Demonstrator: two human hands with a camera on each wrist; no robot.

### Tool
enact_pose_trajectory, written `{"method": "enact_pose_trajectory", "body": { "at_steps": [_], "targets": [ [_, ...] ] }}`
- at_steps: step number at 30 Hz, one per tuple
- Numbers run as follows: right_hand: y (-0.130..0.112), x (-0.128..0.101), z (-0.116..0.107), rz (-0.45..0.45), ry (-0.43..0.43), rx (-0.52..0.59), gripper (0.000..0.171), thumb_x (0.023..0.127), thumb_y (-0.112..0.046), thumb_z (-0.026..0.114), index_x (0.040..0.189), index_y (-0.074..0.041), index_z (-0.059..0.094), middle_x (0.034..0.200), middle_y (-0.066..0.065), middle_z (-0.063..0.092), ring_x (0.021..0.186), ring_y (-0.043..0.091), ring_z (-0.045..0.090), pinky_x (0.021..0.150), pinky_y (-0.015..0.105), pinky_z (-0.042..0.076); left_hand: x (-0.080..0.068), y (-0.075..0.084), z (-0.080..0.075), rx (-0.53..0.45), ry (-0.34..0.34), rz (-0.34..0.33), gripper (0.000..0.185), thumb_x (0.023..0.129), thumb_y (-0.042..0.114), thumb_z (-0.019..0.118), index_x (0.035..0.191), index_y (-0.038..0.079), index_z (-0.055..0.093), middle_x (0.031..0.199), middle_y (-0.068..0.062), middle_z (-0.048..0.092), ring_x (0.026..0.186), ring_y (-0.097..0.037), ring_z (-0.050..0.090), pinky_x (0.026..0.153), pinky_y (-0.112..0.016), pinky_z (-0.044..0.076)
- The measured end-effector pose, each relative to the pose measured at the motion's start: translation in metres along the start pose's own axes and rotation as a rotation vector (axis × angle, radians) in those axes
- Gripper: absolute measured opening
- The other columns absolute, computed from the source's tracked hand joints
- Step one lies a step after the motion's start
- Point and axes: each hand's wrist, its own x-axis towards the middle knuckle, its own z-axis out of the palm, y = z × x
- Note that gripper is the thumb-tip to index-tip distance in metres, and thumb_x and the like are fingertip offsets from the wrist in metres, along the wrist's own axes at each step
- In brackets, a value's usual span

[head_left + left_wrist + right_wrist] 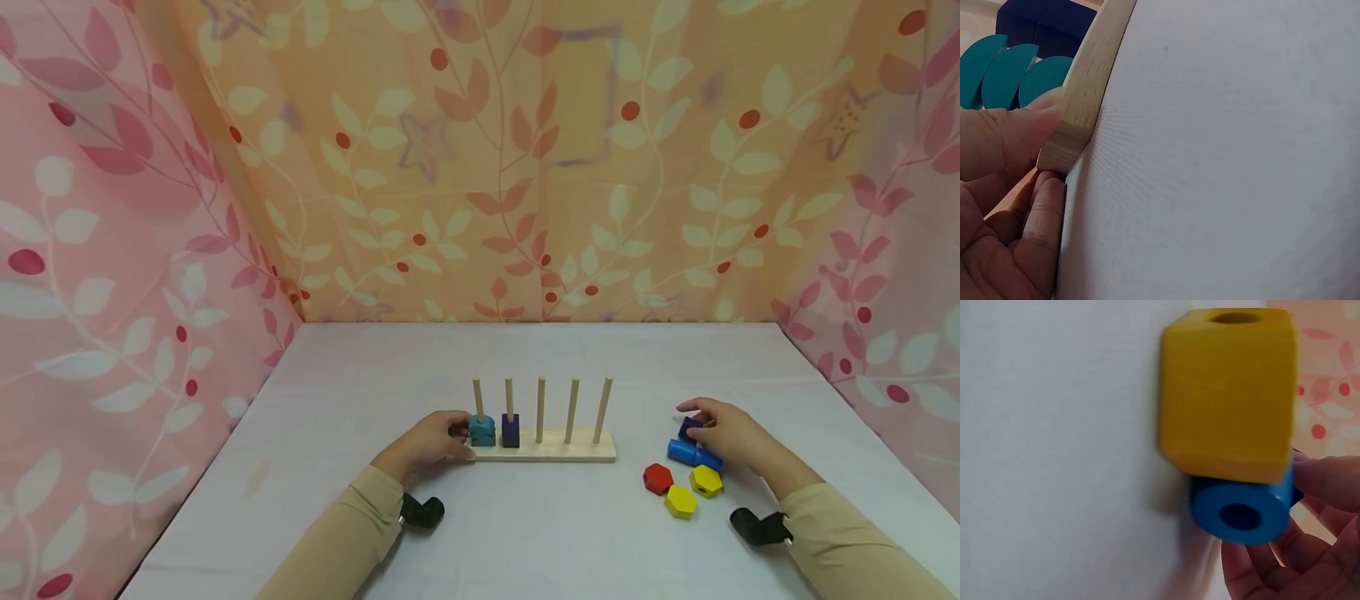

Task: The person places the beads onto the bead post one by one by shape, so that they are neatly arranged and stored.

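Observation:
A wooden peg base (551,450) with five upright pegs stands mid-table. A teal block (482,430) sits on its first peg and a navy block (511,431) on the second. My left hand (456,432) grips the base's left end; in the left wrist view the thumb (1004,137) and a finger pinch the base end (1082,100) beside the teal block (1010,72). My right hand (694,422) curls round a dark blue block (687,428), just above a blue cylinder (684,452). In the right wrist view the blue cylinder (1241,509) lies by my fingertips.
A red hexagon (657,478) and two yellow hexagon blocks (706,481) (680,501) lie loose in front of my right hand; one yellow block (1229,394) fills the right wrist view. Flowered cloth walls (150,292) enclose the white table (525,533) on three sides.

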Motion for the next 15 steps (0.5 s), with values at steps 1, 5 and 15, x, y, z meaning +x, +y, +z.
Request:
{"method": "enact_pose_trajectory", "body": {
  "at_steps": [1,5,15],
  "targets": [
    [-0.001,0.0,-0.002,0.001,-0.003,0.009,0.036,0.088,-0.014,0.058,0.122,-0.006,0.052,0.109,0.023,0.053,0.091,0.032,0.051,0.076,0.045,0.049,0.0,0.0,0.0,-0.001,0.001,0.0,0.043,0.068,0.007,0.078,0.107,0.01,0.061,0.093,0.0,0.057,0.088,-0.017,0.049,0.08,-0.032,0.04],
    [-0.008,-0.005,-0.01,-0.02,-0.005,0.047,0.036,0.09,-0.019,0.055,0.123,-0.005,0.053,0.111,0.022,0.053,0.093,0.031,0.05,0.074,0.04,0.05,0.001,-0.001,0.0,0.003,0.002,-0.002,0.042,0.068,0.007,0.078,0.107,0.01,0.062,0.092,-0.001,0.056,0.088,-0.017,0.048,0.077,-0.031,0.04],
    [-0.027,-0.013,-0.025,-0.071,0.062,0.135,0.044,0.09,-0.024,0.057,0.128,-0.004,0.047,0.112,0.021,0.054,0.094,0.03,0.053,0.081,0.046,0.047,0.001,-0.001,0.0,0.003,-0.004,-0.01,0.043,0.067,0.007,0.079,0.107,0.01,0.061,0.094,0.0,0.058,0.089,-0.017,0.049,0.08,-0.032,0.04]
  ]
}}
